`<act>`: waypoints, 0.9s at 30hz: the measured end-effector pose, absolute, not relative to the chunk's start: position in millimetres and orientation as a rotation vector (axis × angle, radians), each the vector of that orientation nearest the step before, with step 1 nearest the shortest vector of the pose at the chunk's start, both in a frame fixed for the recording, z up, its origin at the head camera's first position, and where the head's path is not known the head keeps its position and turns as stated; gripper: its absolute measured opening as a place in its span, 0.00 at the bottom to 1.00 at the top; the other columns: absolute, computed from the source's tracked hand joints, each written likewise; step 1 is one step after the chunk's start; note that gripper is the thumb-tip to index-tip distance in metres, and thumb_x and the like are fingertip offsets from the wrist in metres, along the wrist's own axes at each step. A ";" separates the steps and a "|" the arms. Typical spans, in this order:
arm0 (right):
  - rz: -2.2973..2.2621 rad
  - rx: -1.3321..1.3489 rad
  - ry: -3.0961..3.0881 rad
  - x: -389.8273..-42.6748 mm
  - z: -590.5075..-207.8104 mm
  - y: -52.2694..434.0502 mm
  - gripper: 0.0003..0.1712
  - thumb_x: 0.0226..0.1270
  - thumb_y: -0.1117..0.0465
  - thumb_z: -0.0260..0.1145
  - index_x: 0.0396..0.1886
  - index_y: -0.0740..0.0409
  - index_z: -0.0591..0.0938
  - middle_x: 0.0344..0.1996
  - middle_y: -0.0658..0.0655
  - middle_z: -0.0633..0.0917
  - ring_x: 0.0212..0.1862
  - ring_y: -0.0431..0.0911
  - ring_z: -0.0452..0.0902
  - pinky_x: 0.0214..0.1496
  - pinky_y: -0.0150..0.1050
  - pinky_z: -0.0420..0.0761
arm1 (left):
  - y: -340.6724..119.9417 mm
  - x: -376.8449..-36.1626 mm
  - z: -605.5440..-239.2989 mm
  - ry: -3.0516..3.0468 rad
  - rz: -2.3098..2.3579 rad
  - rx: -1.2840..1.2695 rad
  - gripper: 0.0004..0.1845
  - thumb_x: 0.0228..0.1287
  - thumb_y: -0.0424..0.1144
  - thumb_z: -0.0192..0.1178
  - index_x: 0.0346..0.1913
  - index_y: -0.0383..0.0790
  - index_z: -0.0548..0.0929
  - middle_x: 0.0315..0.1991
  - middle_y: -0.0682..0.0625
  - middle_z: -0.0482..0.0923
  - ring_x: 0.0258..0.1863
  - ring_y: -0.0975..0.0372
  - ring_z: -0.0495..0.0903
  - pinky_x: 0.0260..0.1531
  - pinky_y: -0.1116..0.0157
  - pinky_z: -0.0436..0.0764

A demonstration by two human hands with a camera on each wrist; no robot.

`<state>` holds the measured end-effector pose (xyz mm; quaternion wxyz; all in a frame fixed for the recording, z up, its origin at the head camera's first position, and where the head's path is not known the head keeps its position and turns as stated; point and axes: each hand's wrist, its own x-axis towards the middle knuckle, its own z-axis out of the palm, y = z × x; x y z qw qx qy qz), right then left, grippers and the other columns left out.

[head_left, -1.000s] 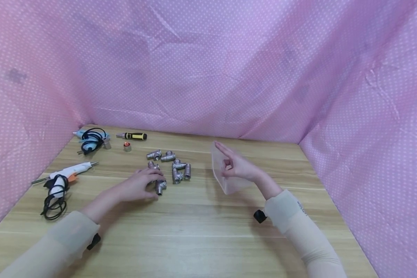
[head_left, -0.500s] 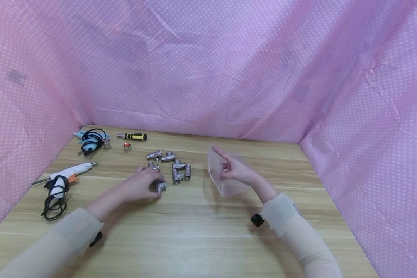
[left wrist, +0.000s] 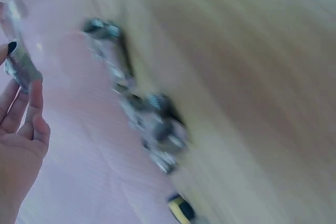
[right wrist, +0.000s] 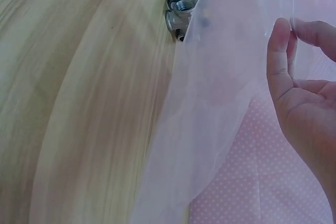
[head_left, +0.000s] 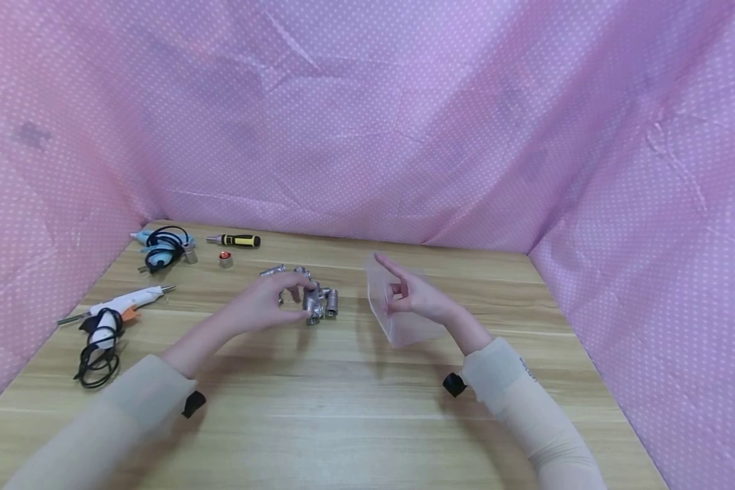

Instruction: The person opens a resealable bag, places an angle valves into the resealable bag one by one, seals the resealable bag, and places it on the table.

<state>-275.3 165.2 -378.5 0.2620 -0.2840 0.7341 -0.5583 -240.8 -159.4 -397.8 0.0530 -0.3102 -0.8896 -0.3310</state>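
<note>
My left hand [head_left: 262, 304] pinches a silver metal pipe fitting [left wrist: 23, 67] between thumb and fingertips, raised over the table. In the head view it overlaps the other pipe fittings [head_left: 333, 303], a small group of threaded tees and sleeves that is blurred in the left wrist view. To the right, my right hand [head_left: 421, 297] pinches the edge of a clear plastic bag [right wrist: 184, 140] between thumb and finger, with the index finger extended in the head view. The bag hangs upright, its opening edge facing the fittings.
At the far left of the wooden table [head_left: 318, 422] lie a blue glue gun [head_left: 159, 257] with a black cord and a white glue gun [head_left: 125, 299]. A yellow-black screwdriver [head_left: 241, 240] and a small metal cup-like piece [head_left: 225, 260] lie behind. Pink dotted cloth [head_left: 367, 136] encloses the table.
My left hand has picked up the nearest pipe fitting and moved right and up over the others. The bag and right hand shifted slightly left, then stayed put.
</note>
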 end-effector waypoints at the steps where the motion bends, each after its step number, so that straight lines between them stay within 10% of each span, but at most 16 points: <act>1: -1.513 -0.766 1.980 -275.3 -378.1 165.0 0.57 0.57 0.77 0.61 0.76 0.39 0.42 0.39 0.55 0.74 0.34 0.46 0.76 0.45 0.43 0.83 | -153.9 -241.3 -393.8 -2.693 -1.063 -0.935 0.26 0.47 0.44 0.73 0.52 0.47 0.80 0.38 0.59 0.81 0.37 0.64 0.78 0.37 0.59 0.80; 18: -1.521 -0.802 1.933 -276.2 -376.0 159.4 0.56 0.57 0.76 0.60 0.76 0.40 0.41 0.31 0.55 0.77 0.32 0.44 0.76 0.44 0.39 0.82 | -78.7 -251.1 -383.9 -2.370 -1.809 -1.046 0.29 0.51 0.25 0.67 0.58 0.34 0.71 0.50 0.41 0.79 0.47 0.55 0.82 0.49 0.67 0.80; 27: -1.528 -0.788 1.913 -274.4 -371.5 155.8 0.57 0.57 0.76 0.61 0.76 0.40 0.41 0.31 0.58 0.77 0.34 0.45 0.76 0.46 0.41 0.82 | -71.1 -253.1 -382.5 -2.411 -1.652 -1.059 0.28 0.57 0.33 0.66 0.60 0.41 0.69 0.56 0.44 0.74 0.49 0.58 0.81 0.35 0.69 0.83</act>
